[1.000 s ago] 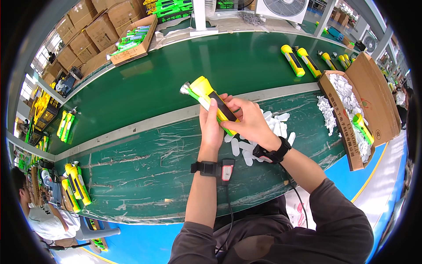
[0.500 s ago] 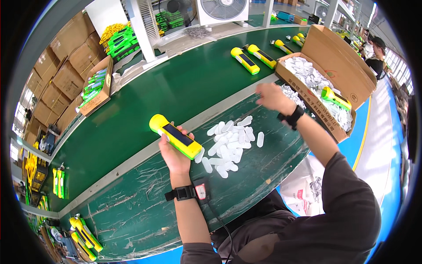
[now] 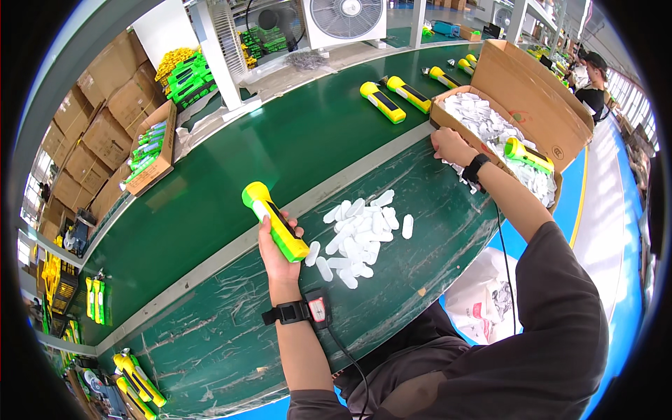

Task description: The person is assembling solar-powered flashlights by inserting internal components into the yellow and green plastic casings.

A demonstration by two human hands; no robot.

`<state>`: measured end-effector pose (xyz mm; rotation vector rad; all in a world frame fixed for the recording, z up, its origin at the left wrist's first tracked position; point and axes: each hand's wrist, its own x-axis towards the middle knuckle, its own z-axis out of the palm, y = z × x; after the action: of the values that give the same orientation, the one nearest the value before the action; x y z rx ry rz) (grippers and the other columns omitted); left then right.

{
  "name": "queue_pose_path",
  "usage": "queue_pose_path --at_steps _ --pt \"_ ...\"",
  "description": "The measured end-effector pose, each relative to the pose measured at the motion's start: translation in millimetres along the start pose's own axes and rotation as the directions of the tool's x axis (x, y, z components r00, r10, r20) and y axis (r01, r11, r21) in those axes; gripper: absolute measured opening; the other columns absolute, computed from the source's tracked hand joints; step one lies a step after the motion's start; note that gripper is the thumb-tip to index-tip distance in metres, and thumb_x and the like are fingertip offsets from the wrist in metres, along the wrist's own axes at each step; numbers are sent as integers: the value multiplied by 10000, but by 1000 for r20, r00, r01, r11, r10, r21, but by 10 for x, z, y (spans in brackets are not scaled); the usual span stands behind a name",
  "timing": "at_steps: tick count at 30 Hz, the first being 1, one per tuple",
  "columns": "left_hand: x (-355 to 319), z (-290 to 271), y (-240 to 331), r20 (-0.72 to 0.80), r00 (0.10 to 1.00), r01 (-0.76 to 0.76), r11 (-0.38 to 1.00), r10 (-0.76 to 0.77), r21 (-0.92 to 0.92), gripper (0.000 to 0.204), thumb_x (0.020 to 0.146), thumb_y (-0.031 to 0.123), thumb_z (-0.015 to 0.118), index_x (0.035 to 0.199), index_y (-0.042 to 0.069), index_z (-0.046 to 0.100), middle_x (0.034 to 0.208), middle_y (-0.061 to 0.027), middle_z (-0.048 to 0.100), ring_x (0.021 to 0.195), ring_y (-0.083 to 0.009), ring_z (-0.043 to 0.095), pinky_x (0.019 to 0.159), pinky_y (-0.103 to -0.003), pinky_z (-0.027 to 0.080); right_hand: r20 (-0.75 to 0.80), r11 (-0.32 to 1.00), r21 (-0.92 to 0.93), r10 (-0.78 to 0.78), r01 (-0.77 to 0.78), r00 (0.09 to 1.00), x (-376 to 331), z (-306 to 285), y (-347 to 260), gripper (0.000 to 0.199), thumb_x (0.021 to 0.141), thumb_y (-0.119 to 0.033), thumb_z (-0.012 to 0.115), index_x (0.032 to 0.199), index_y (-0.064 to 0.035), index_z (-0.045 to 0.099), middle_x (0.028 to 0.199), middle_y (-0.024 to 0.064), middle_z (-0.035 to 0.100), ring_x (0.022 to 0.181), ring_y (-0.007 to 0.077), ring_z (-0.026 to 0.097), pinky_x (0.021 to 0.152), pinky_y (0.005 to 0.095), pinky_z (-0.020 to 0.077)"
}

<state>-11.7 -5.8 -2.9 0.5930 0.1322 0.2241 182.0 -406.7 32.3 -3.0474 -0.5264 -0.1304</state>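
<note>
A yellow and green flashlight [image 3: 274, 222] with a dark panel along its side rests in my left hand [image 3: 278, 260]. The fingers wrap round its body, and its wide head points up and away. At the near wall of an open cardboard box [image 3: 446, 120], my right hand [image 3: 453, 147] is closed with its fingers bent down by the table. Whatever those fingertips hold, if anything, is hidden. Just under the right wrist lie some small white pieces [image 3: 470, 183]. Between my hands spreads a loose pile of white oval strips [image 3: 358, 234].
More white strips fill the box, with a flashlight [image 3: 528, 155] lying on them. Several flashlights [image 3: 383, 102] lie on the green conveyor belt [image 3: 210, 210] beyond. Others [image 3: 138, 378] lie at the lower left. A cable [image 3: 346, 350] runs from my left wrist. One person stands far right.
My right hand has moved right and come down beside the box wall. My left hand still holds the flashlight, now turned a little steeper. The whole view has shifted slightly.
</note>
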Motion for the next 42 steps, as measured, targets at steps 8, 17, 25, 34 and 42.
queue_pose_path --at_steps 8,17,25,34,42 --pt "-62 111 39 82 996 -53 995 47 79 506 849 264 570 1293 97 395 1094 -98 559 924 -191 552 725 -321 469 -70 991 136 9 1 997 -11 31 74 166 643 46 634 777 -49 605 803 111 624 820 312 622 720 399 498" --pt "-84 170 47 79 994 -90 977 77 192 611 858 180 604 1389 106 310 1159 -132 552 983 -221 584 717 -324 500 -72 840 525 -117 137 991 -98 -414 -678 124 669 -6 685 790 -23 665 782 123 672 762 220 662 710 318 519" --pt "-96 184 39 110 988 -133 961 109 241 680 881 122 577 1460 157 223 1087 -77 529 923 -187 568 717 -341 526 -57 300 936 -387 184 920 -107 -553 -1812 110 819 -50 663 915 0 683 839 69 679 700 112 625 644 250 518" --pt "-100 221 -13 147 972 -224 913 183 342 887 812 -57 596 1490 164 69 1235 -120 469 1054 -242 565 816 -364 540 -120 69 984 -434 166 893 75 -215 -2897 91 869 -96 640 882 -34 575 934 81 650 788 115 612 711 252 489" --pt "-92 208 -46 171 954 -300 839 248 454 909 802 -50 613 1490 137 49 1209 -127 480 1064 -233 564 832 -364 538 168 92 985 -307 -147 937 46 -289 -3171 214 808 -164 722 853 13 610 881 88 615 704 130 587 527 274 467"
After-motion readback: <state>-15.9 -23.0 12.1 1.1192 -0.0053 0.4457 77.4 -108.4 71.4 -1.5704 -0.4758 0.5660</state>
